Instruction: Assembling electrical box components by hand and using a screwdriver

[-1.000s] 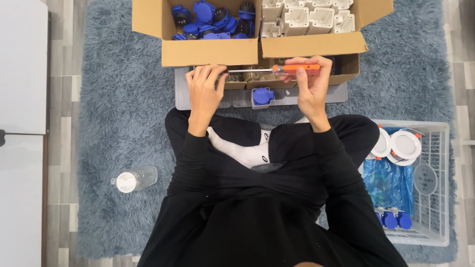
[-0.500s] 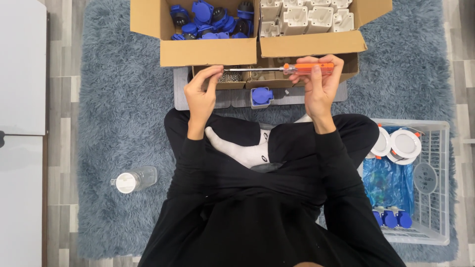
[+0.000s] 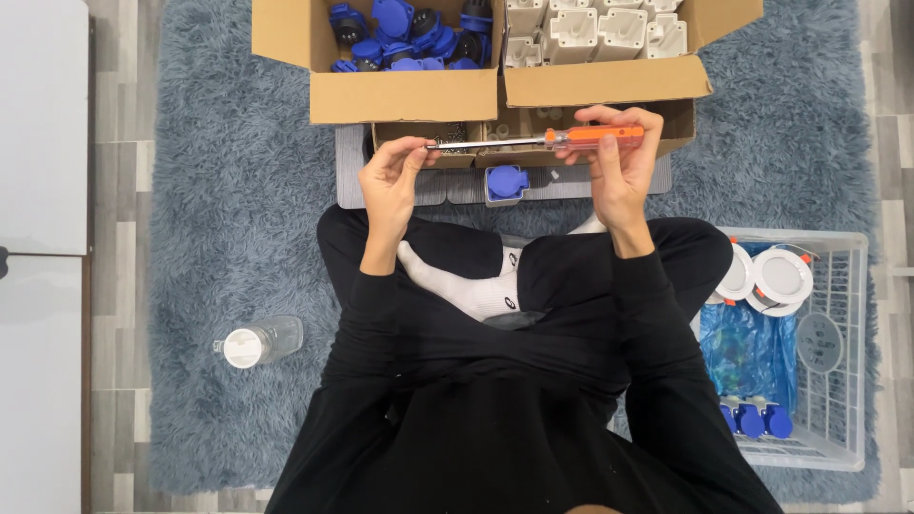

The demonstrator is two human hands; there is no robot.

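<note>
Two bare hands are raised over crossed legs, and a screwdriver [image 3: 533,141] with an orange handle is held level between them. The handle is wrapped by the closed fingers of the right hand [image 3: 619,162], while the metal tip is pinched between thumb and fingertips of the left hand [image 3: 390,176], the remaining fingers loosely curled. Whether a small part is pinched at the tip cannot be told.

For the tip to be handled well, the shaft is best kept level and steady, with the grip on the handle firm and the pinch at the tip light.

Just behind the screwdriver, a large open cardboard box [image 3: 405,95] is seen, its left half filled with blue plug parts [image 3: 400,29] and its right half with white housings [image 3: 590,29]. Directly below the screwdriver, one blue socket piece [image 3: 506,183] rests on a grey tray [image 3: 571,181]. Far right of the screwdriver, a white wire basket [image 3: 847,362] holds round white lamp fittings and blue items. Well below and left of it, a clear plastic bottle [image 3: 257,343] lies on its side. Everything rests on a shaggy grey-blue rug [image 3: 219,190] laid over pale wood flooring.
</note>
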